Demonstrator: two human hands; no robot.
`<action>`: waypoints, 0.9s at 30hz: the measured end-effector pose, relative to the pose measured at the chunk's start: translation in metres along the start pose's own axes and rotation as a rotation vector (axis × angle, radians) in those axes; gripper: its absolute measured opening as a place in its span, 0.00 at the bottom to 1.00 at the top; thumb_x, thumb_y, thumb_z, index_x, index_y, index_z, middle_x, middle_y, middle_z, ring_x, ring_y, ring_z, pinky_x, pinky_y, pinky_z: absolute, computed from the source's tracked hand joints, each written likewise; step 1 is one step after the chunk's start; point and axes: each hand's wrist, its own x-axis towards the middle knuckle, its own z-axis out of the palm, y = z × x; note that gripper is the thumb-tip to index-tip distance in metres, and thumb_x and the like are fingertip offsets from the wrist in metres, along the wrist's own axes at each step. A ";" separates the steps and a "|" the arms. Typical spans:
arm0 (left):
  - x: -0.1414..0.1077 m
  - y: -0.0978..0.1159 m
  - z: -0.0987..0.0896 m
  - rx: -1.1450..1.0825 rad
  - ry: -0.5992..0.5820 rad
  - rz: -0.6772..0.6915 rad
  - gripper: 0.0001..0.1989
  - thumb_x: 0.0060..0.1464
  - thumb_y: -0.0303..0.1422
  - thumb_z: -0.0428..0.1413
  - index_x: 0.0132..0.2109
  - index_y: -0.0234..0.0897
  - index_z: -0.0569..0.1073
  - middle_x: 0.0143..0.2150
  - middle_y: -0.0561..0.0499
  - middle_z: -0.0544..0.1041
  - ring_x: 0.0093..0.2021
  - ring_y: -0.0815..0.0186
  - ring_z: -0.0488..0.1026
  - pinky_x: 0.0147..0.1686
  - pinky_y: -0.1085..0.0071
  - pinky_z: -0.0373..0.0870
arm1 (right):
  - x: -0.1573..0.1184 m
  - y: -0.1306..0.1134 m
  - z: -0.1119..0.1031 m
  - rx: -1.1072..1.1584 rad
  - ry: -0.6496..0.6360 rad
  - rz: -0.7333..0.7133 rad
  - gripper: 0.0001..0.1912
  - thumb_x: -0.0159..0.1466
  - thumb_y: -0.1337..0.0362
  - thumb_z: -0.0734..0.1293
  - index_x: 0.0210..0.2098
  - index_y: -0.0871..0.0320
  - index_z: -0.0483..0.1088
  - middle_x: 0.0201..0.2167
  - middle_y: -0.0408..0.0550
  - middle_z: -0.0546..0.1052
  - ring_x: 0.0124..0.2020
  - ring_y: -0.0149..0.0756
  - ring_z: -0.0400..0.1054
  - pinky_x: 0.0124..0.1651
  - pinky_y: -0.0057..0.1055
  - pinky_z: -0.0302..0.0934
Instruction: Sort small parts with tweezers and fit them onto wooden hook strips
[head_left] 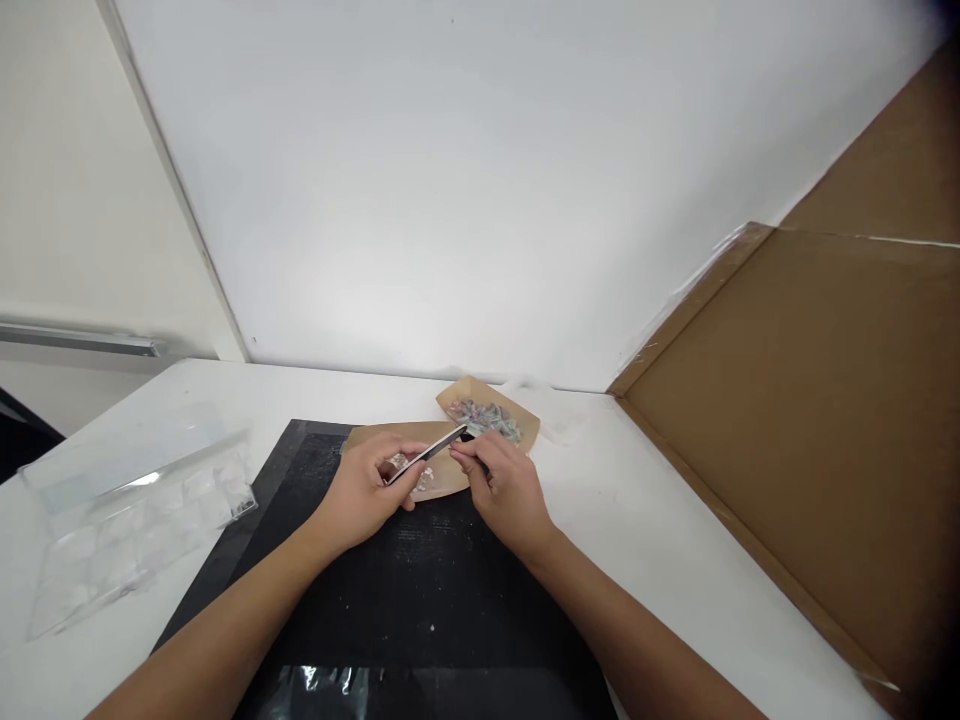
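Left hand (pixel 369 492) was closed on a thin flat stick (pixel 431 454), thumb on one side, fingers on the other, gripping its lower half. Right hand (pixel 511 487) was pinched, thumb and index fingertips pressed together right by the stick's upper end. Couldn't tell what was between those tips, or whether they touched the stick. Neither hand was spread.

Stick sat in the air over the near paper tray (pixel 386 430), roughly mid-view. Long axis ran diagonally: low end at the left hand, far end up and to the right, toward the right hand's fingertips. Pale along the upper edge, dark on the face below.

Near tray held small white bits (pixel 424 480), partly hidden by the left hand. Far paper tray (pixel 529 424) was just behind the right hand, with a heap of grey-green and pinkish bits (pixel 489 418). Near tray lay on the black mat (pixel 420 590), which covered the middle of the white worktop (pixel 637 520).

Clear plastic box (pixel 139 540) with compartments was off to the left, a few dark bits in its right end. Brown cardboard (pixel 810 400) stood at the right.
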 end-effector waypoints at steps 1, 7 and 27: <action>-0.001 0.001 0.001 -0.058 -0.023 -0.056 0.16 0.63 0.42 0.58 0.53 0.39 0.78 0.37 0.49 0.82 0.24 0.67 0.78 0.24 0.73 0.70 | -0.001 -0.001 0.000 -0.031 0.023 0.003 0.13 0.75 0.58 0.60 0.41 0.53 0.75 0.36 0.50 0.78 0.40 0.41 0.73 0.43 0.36 0.67; -0.003 0.005 0.004 -0.151 -0.072 -0.146 0.20 0.62 0.43 0.59 0.57 0.38 0.77 0.29 0.50 0.83 0.23 0.67 0.78 0.19 0.77 0.62 | -0.003 -0.002 0.000 -0.151 0.039 -0.008 0.13 0.75 0.58 0.60 0.38 0.54 0.72 0.34 0.49 0.77 0.38 0.39 0.72 0.39 0.33 0.64; -0.004 0.005 0.007 -0.080 -0.035 -0.002 0.17 0.65 0.40 0.56 0.57 0.41 0.79 0.43 0.49 0.84 0.21 0.71 0.78 0.28 0.73 0.74 | -0.003 -0.010 0.016 -0.422 0.190 -0.189 0.14 0.73 0.64 0.62 0.30 0.56 0.66 0.26 0.44 0.71 0.27 0.33 0.62 0.32 0.31 0.49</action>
